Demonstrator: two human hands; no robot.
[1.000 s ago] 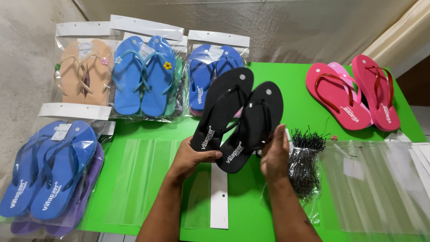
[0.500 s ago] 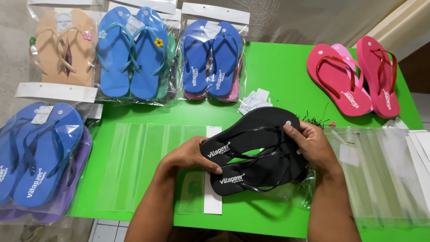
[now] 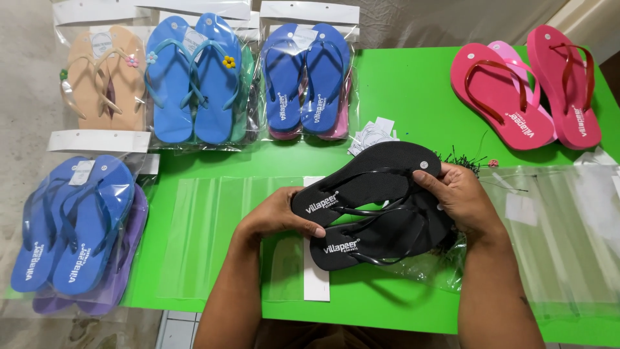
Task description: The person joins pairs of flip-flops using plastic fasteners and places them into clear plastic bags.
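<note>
**Pair of black flip-flops held in both hands over the green counter**

We find the left hand (image 3: 279, 214) closed on the heel end of the black flip-flops (image 3: 378, 203), thumb on top of the upper sole. The right hand (image 3: 460, 199) grips the toe end, fingers curled over the edge. The two sandals lie stacked, slightly offset, held just above the green counter (image 3: 413, 90) at its front middle.

Beneath the pair we note a clear plastic bag (image 3: 213, 232) lying flat with a white header strip (image 3: 315, 284). A second clear bag (image 3: 555, 226) lies to the right. Black fastener ties (image 3: 462, 159) and white tags (image 3: 373, 134) lie just behind the hands.

At the far right rest loose pink and red flip-flops (image 3: 526, 90). Along the rear and left sit bagged pairs: blue (image 3: 309, 77), light blue with flowers (image 3: 194, 77), tan (image 3: 103, 77), and blue over purple (image 3: 77, 226).
</note>
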